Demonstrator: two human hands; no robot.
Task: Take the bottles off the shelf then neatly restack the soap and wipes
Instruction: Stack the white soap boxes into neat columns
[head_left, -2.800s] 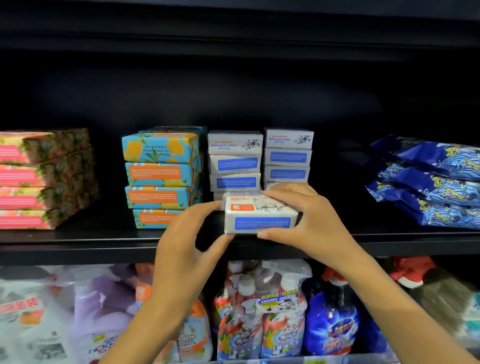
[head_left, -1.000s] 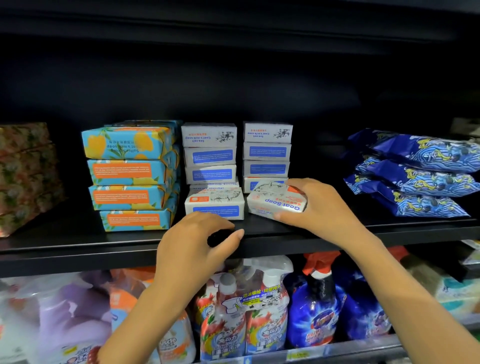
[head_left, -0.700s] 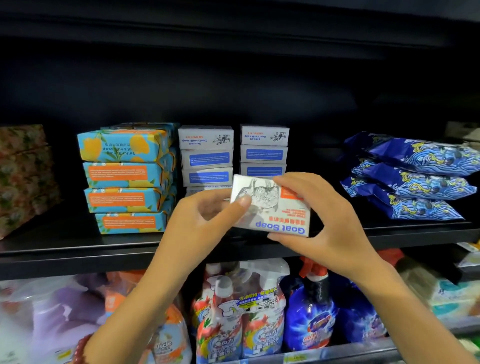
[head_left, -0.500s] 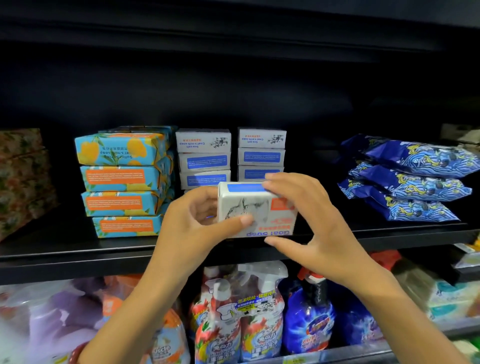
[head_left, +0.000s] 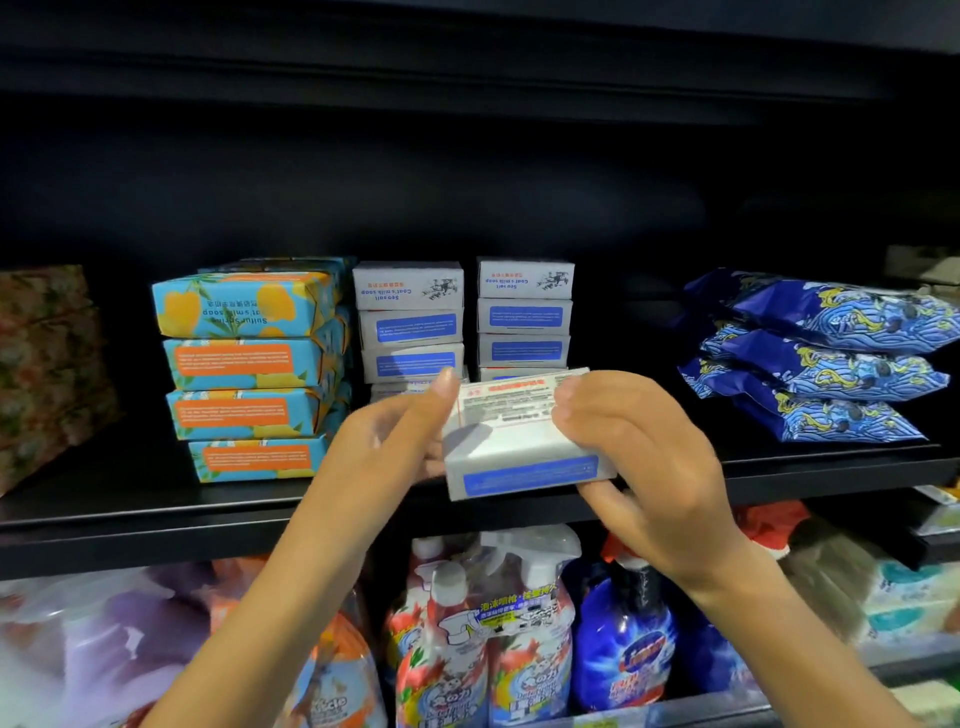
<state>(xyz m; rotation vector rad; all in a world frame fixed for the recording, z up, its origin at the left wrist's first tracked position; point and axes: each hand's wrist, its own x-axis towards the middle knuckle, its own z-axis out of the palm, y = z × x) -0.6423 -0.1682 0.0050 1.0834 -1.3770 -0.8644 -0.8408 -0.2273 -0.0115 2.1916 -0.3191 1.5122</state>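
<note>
The left hand (head_left: 384, 447) and right hand (head_left: 639, 452) pinch the white soap box (head_left: 524, 452) by its short ends, holding it in the air just in front of the right white stack (head_left: 524, 317). It looks light, stiff and smooth, so end grips suit it. The shelf (head_left: 156, 514) lip runs in front of that stack; open room lies above and right of it.

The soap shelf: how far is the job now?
Done: no bottles on the soap shelf; the orange-blue soap stack, two white soap stacks and wipes packs lie piled. In hand: the left hand and right hand hold one white soap box at the shelf edge. Left: placing it on a stack.
</note>
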